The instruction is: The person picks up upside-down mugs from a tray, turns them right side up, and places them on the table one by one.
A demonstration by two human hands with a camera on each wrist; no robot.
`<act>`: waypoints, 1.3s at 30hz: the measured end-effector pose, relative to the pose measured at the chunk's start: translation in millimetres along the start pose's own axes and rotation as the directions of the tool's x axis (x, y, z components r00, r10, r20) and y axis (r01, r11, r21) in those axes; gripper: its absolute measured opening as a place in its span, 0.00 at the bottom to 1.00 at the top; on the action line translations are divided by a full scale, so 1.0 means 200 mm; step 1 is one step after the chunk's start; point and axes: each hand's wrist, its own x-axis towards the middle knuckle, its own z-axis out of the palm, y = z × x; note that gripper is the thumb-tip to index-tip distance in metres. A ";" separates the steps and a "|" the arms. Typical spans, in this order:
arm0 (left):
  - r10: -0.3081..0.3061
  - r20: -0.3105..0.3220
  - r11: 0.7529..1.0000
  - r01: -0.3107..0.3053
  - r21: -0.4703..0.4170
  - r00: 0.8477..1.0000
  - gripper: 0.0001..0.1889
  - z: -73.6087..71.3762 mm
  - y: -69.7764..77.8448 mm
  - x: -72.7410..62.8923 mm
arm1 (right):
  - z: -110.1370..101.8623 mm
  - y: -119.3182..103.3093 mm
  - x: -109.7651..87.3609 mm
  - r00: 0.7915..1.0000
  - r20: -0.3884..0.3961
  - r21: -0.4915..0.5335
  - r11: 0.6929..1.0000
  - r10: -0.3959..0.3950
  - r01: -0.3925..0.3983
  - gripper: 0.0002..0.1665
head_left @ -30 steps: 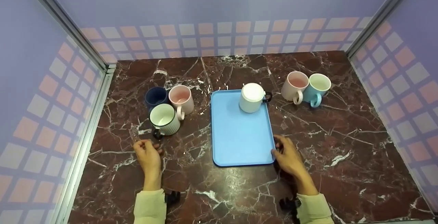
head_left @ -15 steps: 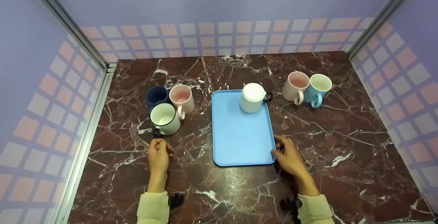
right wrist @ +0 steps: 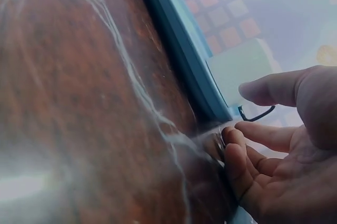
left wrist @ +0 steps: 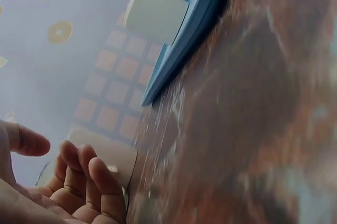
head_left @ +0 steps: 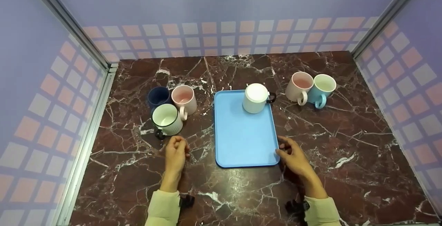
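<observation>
A blue tray point(head_left: 246, 133) lies mid-table in the head view. At its far right corner stands an upside-down white mug point(head_left: 255, 98) with a black handle. My right hand point(head_left: 291, 155) is beside the tray's right edge, thumb tip right at the rim. In the right wrist view its thumb point(right wrist: 268, 88) and fingers stand apart with nothing between them. My left hand point(head_left: 176, 153) is left of the tray, its fingers point(left wrist: 97, 182) loosely curled and holding nothing. Close beyond it stands a ribbed, pale green mug point(head_left: 168, 119) with a black handle.
Behind the ribbed mug, a dark blue mug point(head_left: 159, 96) and a pink mug point(head_left: 184, 99) stand close together. Beyond the tray's right side are a pale pink mug point(head_left: 297, 88) and a light blue mug point(head_left: 321, 89). Lilac walls point(head_left: 221, 1) enclose the marble-patterned table point(head_left: 345, 184).
My left hand has moved right, from the lower left of the ribbed mug to just in front of it. The right hand stays by the tray's edge; tray and mugs have kept their places.
</observation>
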 end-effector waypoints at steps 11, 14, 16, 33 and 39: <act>0.122 0.316 0.983 -0.159 0.091 0.941 0.11 0.21 0.06 0.01 | -0.03 -0.03 0.04 1.000 0.009 0.080 0.997 0.014 -0.015 0.28; 0.148 0.371 0.974 -0.199 0.104 0.917 0.12 0.28 0.09 0.02 | -0.04 -0.05 0.06 1.000 -0.004 0.094 0.995 0.015 -0.014 0.28; 0.158 0.401 0.968 -0.221 0.116 0.902 0.13 0.32 0.10 0.03 | -0.04 -0.06 0.08 1.000 -0.012 0.092 0.996 0.017 -0.016 0.28; 0.080 0.487 0.928 -0.243 0.282 0.870 0.22 0.67 0.22 0.13 | -0.01 -0.20 0.26 0.989 -0.145 0.247 0.969 0.015 0.022 0.27; 0.050 0.473 0.912 -0.233 0.337 0.880 0.29 0.76 0.25 0.17 | -0.02 -0.23 0.35 0.993 -0.121 0.289 0.957 0.006 0.030 0.32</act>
